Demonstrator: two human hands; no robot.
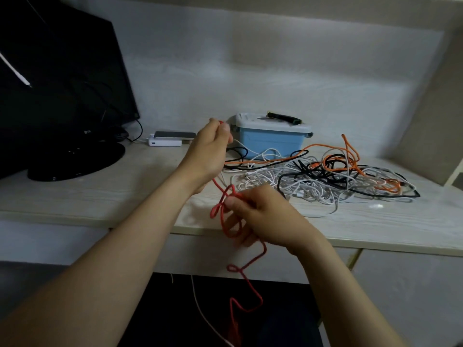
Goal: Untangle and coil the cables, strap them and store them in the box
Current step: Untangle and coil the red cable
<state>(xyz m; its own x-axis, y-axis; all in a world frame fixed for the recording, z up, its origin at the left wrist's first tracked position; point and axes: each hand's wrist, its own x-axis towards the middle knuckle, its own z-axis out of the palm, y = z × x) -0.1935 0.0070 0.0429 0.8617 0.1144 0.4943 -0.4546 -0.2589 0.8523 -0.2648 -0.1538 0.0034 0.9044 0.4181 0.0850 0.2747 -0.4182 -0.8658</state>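
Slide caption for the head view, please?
Untangling: left hand and right hand hold a red cable before the tangled pile and blue box.

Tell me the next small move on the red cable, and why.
Probably wind one more loop: the left hand pinches the red cable up high, the right hand grips a few loops at the desk edge, and a long tail hangs below with a small twist to be shaken out first.

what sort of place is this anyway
Probably a home or office computer desk: a black monitor stands on the pale desktop beside a tangled cable pile and a blue lidded box.
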